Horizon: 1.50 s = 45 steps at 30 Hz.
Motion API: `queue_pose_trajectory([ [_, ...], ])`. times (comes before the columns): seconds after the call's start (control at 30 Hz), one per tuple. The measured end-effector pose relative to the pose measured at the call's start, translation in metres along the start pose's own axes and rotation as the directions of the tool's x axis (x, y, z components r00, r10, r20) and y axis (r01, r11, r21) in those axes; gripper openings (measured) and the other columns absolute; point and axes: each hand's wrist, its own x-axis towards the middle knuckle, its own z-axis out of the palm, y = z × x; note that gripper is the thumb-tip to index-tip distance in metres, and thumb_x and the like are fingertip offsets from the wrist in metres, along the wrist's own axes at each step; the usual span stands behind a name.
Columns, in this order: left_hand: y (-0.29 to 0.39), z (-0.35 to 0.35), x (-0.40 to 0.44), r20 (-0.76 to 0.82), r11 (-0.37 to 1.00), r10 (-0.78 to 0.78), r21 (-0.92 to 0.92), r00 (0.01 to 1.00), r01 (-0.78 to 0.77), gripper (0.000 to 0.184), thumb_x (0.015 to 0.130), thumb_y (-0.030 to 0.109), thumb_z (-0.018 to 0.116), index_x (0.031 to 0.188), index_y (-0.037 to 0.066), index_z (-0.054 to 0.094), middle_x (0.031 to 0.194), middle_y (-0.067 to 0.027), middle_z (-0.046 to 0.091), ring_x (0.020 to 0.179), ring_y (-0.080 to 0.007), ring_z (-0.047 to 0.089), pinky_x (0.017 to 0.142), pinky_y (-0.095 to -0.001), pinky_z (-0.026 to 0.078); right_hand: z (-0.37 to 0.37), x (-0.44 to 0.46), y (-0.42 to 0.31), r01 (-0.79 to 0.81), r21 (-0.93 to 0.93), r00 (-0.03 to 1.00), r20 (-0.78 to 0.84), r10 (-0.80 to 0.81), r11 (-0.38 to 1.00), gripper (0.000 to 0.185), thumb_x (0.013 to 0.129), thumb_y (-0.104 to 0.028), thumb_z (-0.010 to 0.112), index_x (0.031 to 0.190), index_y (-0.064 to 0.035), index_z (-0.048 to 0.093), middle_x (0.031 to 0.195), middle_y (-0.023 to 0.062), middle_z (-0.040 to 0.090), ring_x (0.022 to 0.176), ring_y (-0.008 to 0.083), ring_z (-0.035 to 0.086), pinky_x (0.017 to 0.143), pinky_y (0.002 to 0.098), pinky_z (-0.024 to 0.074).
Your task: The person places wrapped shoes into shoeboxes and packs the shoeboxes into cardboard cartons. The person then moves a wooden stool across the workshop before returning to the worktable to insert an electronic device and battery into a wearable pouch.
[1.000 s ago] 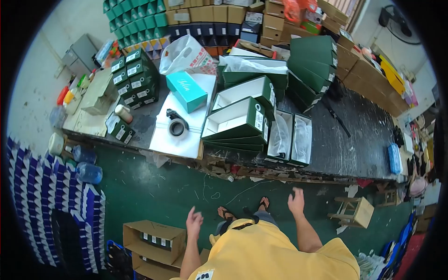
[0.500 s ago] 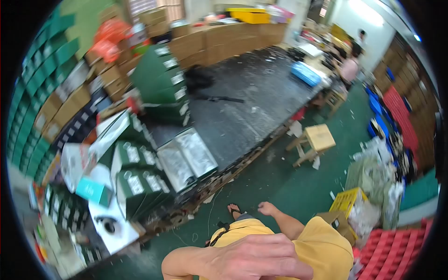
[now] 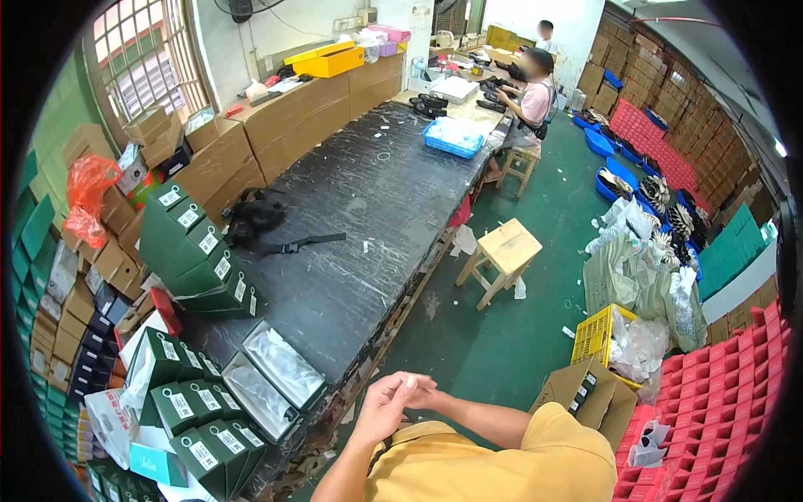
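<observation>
My left hand [image 3: 386, 405] and my right hand [image 3: 423, 394] are brought together in front of my yellow shirt, near the long black table's front edge. The left fingers are closed against the right hand, thumb on top. The right fingers are curled and partly covered by the left. No object shows in either hand. To their left, an open shoe box [image 3: 284, 366] with tissue paper sits on the table beside another open tray [image 3: 256, 396]. Green labelled shoe boxes [image 3: 203, 402] are stacked next to these.
A taller green box stack [image 3: 191, 243] and black straps [image 3: 259, 219] lie on the black table [image 3: 335, 201]. A wooden stool [image 3: 506, 247] stands on the floor. Right are a yellow crate [image 3: 595, 339], an open carton [image 3: 577, 393] and red boxes [image 3: 711, 418]. A co-worker [image 3: 534, 100] sits at the far end.
My left hand has dropped away from close to the camera and met my right hand, which moved toward the table. The view has tilted up and turned.
</observation>
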Motion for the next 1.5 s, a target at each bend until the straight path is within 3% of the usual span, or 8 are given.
queue_pose_trajectory([
  [0.07, -0.039, -0.008, -0.001, 0.036, 0.895, -0.207, -0.396, 0.978, 0.204, 0.038, 0.107, 0.025, 0.049, 0.134, -0.001, 0.057, 0.110, -0.0159, 0.070, 0.100, -0.0245, 0.071, 0.086, -0.0370, 0.060, 0.023, 0.022, -0.051, -0.338, 0.782, 0.936, 0.336, 0.104, 0.523, 0.064, 0.099, -0.056, 0.046, 0.130, -0.0006, 0.055, 0.126, 0.0192, 0.063, 0.118, 0.0286, 0.061, 0.101, 0.0345, 0.0475],
  [0.27, -0.095, -0.054, -0.016, -0.458, 0.941, -0.226, -0.330, 0.860, 0.071, 0.029, 0.105, 0.026, 0.053, 0.110, -0.002, 0.060, 0.082, -0.0147, 0.071, 0.066, -0.0243, 0.072, 0.060, -0.0354, 0.062, 0.051, 0.050, -0.061, -0.557, 0.797, 0.830, 0.533, 0.163, 0.234, 0.094, 0.095, -0.076, 0.033, 0.151, -0.0005, 0.040, 0.147, 0.0239, 0.049, 0.138, 0.0273, 0.048, 0.114, 0.0369, 0.0400],
  [0.33, -0.079, -0.063, -0.023, -0.587, 0.980, -0.161, -0.193, 0.793, 0.056, 0.025, 0.105, 0.022, 0.053, 0.105, -0.001, 0.061, 0.081, -0.0147, 0.070, 0.064, -0.0228, 0.071, 0.058, -0.0331, 0.062, 0.055, 0.050, -0.042, -0.483, 0.853, 0.810, 0.350, 0.471, 0.197, 0.073, 0.094, -0.073, 0.044, 0.110, -0.0059, 0.067, 0.086, 0.0045, 0.065, 0.085, 0.0152, 0.062, 0.084, 0.0318, 0.0500],
  [0.57, -0.073, -0.065, -0.042, -0.774, 0.969, 0.153, 0.240, 0.614, 0.061, 0.014, 0.099, 0.011, 0.061, 0.099, -0.002, 0.067, 0.074, -0.0102, 0.073, 0.065, -0.0144, 0.071, 0.058, -0.0284, 0.058, 0.071, 0.066, -0.055, -0.588, 0.720, 0.792, 0.421, 0.442, 0.368, 0.085, 0.099, -0.068, 0.038, 0.140, 0.0048, 0.049, 0.130, 0.0163, 0.063, 0.124, 0.0265, 0.058, 0.111, 0.0424, 0.0404],
  [0.83, -0.075, -0.075, -0.130, -0.783, 0.824, 0.413, 0.538, 0.465, 0.175, 0.014, 0.091, 0.014, 0.069, 0.100, 0.003, 0.070, 0.082, -0.0122, 0.073, 0.066, -0.0194, 0.071, 0.061, -0.0309, 0.057, 0.115, 0.070, -0.063, -0.723, 0.444, 0.681, 0.583, 0.442, 0.529, 0.057, 0.103, -0.048, 0.047, 0.127, 0.0025, 0.059, 0.132, 0.0167, 0.061, 0.122, 0.0265, 0.058, 0.106, 0.0432, 0.0450],
  [1.2, -0.205, -0.072, -0.408, -0.980, 0.782, -0.145, -0.197, -0.134, 0.591, 0.040, 0.089, 0.028, 0.068, 0.122, 0.005, 0.067, 0.101, -0.0152, 0.075, 0.094, -0.0331, 0.072, 0.086, -0.0413, 0.057, 0.167, 0.101, 0.003, -0.584, -0.394, 0.659, 0.281, 0.698, 0.710, 0.023, 0.098, -0.017, 0.060, 0.107, 0.0034, 0.067, 0.086, 0.0168, 0.074, 0.073, 0.0230, 0.073, 0.068, 0.0323, 0.0589],
  [1.4, -0.212, -0.117, -0.529, -0.977, 0.851, -0.103, -0.183, -0.185, 0.491, 0.038, 0.089, 0.028, 0.068, 0.120, 0.007, 0.068, 0.105, -0.0146, 0.075, 0.093, -0.0346, 0.072, 0.084, -0.0423, 0.058, 0.301, 0.087, 0.040, -0.390, -0.556, 0.512, 0.533, 0.674, 0.734, 0.018, 0.097, -0.001, 0.055, 0.110, 0.0035, 0.065, 0.102, 0.0159, 0.074, 0.086, 0.0210, 0.073, 0.078, 0.0316, 0.0579],
  [1.5, -0.163, -0.165, -0.589, -0.979, 0.899, -0.022, 0.070, 0.204, 0.433, 0.026, 0.093, 0.026, 0.067, 0.107, 0.004, 0.070, 0.092, -0.0107, 0.074, 0.079, -0.0226, 0.072, 0.072, -0.0353, 0.058, 0.439, 0.062, 0.038, -0.257, -0.477, 0.519, 0.666, 0.536, 0.841, 0.024, 0.098, -0.003, 0.058, 0.121, 0.0025, 0.063, 0.115, 0.0134, 0.071, 0.100, 0.0195, 0.070, 0.087, 0.0306, 0.0557],
])
